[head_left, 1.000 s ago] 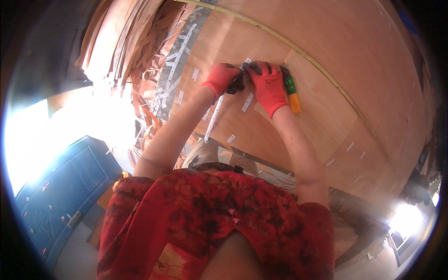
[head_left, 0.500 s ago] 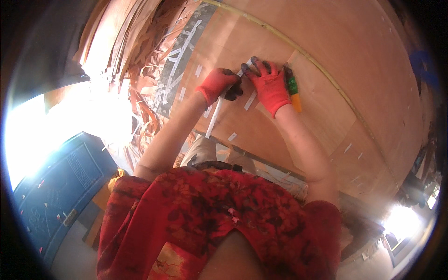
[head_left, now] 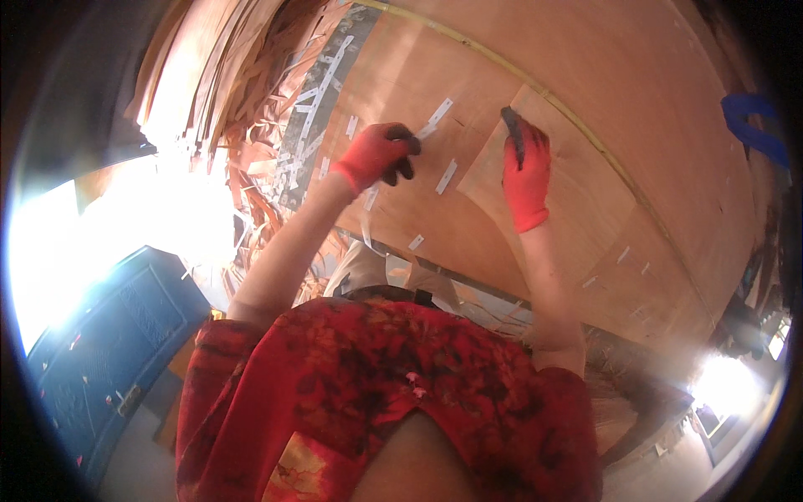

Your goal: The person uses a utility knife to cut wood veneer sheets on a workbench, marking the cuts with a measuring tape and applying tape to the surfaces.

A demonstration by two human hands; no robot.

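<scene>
My left hand (head_left: 378, 157), in a red glove with dark fingertips, is curled on a white tape strip (head_left: 366, 226) whose loose lower end curves down. A short upper length of tape (head_left: 437, 115) lies on the pale wooden veneer sheet (head_left: 393, 75). My right hand (head_left: 525, 171), gloved alike, has its fingers closed round a dark tool (head_left: 510, 119), mostly hidden, over the right part of the sheet. Several short white tape pieces (head_left: 446, 176) are stuck to the wood between and around my hands.
A yellow strip (head_left: 456, 35) curves across the sheets. A grey band (head_left: 297, 151) with tape scraps borders loose veneer offcuts (head_left: 255, 171) on the left. A blue plastic object (head_left: 117, 343) stands lower left, a blue loop (head_left: 753, 125) is at far right.
My right hand has lifted off the tape and moved right, closing round the tool that lay beside it. My left hand moved slightly left, and the tape's lower end now curves.
</scene>
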